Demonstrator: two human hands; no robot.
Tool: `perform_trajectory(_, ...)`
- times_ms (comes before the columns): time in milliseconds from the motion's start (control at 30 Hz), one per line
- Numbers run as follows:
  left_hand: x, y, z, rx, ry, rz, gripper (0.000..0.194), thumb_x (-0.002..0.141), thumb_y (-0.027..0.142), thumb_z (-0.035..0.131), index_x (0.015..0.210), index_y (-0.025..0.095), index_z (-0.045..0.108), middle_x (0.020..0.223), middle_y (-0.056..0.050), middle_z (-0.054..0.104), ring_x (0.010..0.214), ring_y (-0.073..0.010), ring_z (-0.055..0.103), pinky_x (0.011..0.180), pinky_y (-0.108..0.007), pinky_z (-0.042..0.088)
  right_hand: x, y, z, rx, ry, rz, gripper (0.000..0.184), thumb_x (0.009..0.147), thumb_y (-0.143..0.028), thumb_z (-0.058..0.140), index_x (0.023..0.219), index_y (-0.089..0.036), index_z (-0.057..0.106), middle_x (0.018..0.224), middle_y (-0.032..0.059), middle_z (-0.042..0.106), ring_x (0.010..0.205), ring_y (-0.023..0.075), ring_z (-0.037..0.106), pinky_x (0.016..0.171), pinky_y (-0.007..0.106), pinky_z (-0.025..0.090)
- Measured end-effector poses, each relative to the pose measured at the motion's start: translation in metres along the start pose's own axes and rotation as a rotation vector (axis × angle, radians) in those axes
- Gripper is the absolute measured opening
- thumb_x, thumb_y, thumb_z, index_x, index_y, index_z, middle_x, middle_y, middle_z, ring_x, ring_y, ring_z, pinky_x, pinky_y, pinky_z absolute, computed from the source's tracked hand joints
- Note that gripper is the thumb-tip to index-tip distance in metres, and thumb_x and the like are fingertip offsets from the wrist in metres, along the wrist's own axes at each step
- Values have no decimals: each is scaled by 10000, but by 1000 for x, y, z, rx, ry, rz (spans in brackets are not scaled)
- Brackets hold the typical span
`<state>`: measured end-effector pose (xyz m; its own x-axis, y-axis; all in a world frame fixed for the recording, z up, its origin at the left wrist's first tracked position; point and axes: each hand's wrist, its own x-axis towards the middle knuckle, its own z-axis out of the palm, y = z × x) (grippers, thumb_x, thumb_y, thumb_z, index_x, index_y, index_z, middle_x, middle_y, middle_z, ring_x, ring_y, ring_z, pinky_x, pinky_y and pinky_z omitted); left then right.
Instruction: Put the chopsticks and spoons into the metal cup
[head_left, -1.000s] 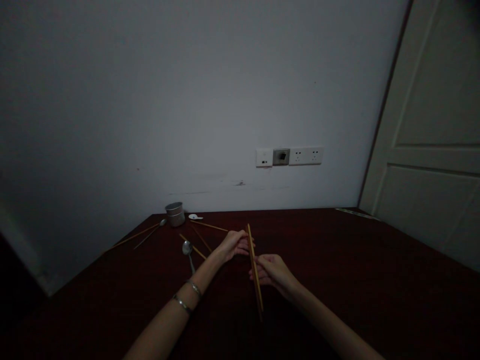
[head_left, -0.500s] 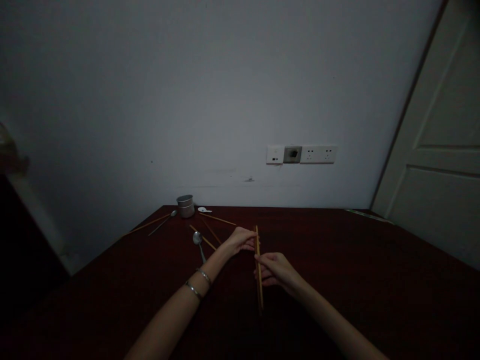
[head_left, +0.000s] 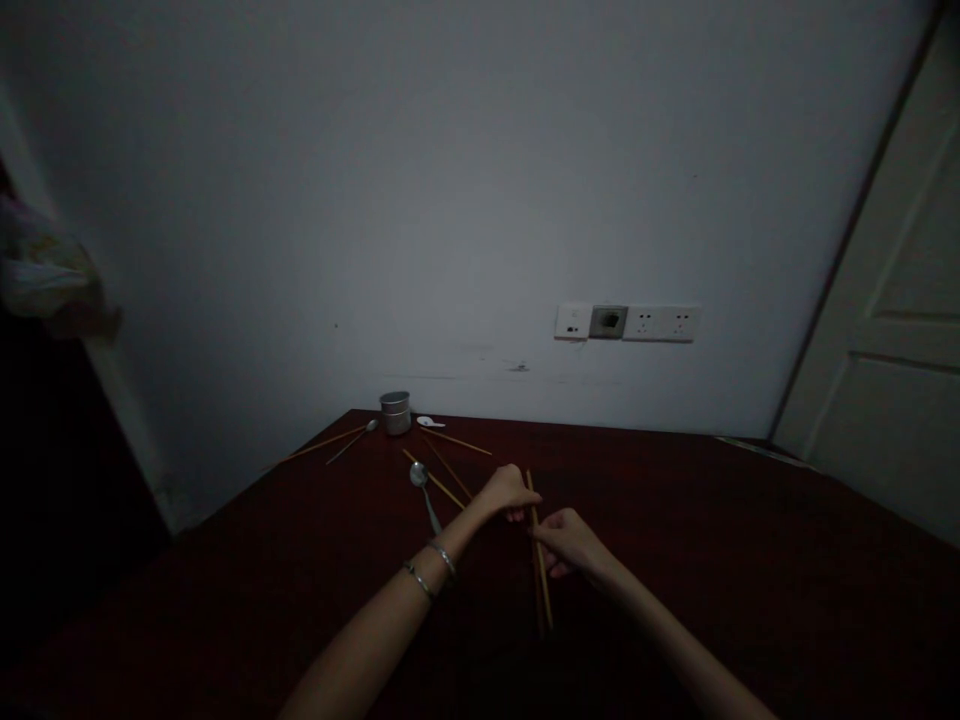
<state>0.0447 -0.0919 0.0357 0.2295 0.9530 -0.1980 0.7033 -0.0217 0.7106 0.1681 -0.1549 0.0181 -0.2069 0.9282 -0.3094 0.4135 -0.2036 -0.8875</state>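
Note:
A pair of wooden chopsticks runs lengthwise above the dark red table, the near ends slightly apart. Around their upper part, the fingers of my left hand are closed. My right hand pinches the pair a little lower, with thumb and fingers closed on it. Left of my left forearm, which wears two bangles, lies a metal spoon, its handle partly hidden by the arm. Beside it lie loose chopsticks, some ends hidden behind my left hand.
Near the wall stands a metal cup, with a white spoon to its right. Another metal spoon and a long thin chopstick lie to its left. Sockets are on the wall, and a door is at right.
The view has swung left, so everything sits farther right. Both hands still hold the chopsticks; my left fingers have curled further over, and the near ends have spread slightly apart.

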Motion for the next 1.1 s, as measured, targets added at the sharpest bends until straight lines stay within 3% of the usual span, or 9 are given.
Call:
perform_trajectory(200,-6,0,3,70,-21,-27,280,687,193,551,416,130,517,378,-12,504,372,-134,510,477,-294,487,-1,-6,3,-112,-20,5,221,724,-207,531,522,-160,455,420,0,550,373,102,549,328,161,420)
perform_trajectory(433,-3,-5,8,73,-49,-51,269,682,229,572,432,139,532,375,-23,497,423,-168,555,482,-301,494,9,-8,0,-244,-171,18,203,712,-186,491,511,-152,492,431,57,590,392,144,587,377,204,470)
perform_trajectory(667,-6,-4,10,151,-26,-31,192,656,237,583,503,122,596,472,-61,588,488,-181,597,483,-272,492,13,-7,-4,-375,-129,-16,86,677,-160,512,594,-179,505,374,27,554,382,192,593,356,239,463)
perform_trajectory(767,-9,-2,9,245,26,0,210,661,304,599,589,113,647,569,-99,638,542,-197,617,496,-260,474,12,-6,-6,-397,-130,-37,139,693,-185,527,558,-181,494,375,33,551,388,184,594,363,227,462)
perform_trajectory(933,-11,1,11,414,193,10,368,604,441,654,816,141,681,830,-156,676,805,-257,634,616,-263,459,9,-4,-6,-407,-154,-16,256,737,-233,501,489,-180,466,391,57,556,396,188,595,377,251,478)
perform_trajectory(1100,-7,-2,14,439,188,-11,450,602,501,643,888,154,671,904,-180,662,876,-306,618,663,-315,461,2,-7,-6,-422,-130,-32,309,747,-239,505,449,-167,459,382,49,548,340,151,553,362,233,457)
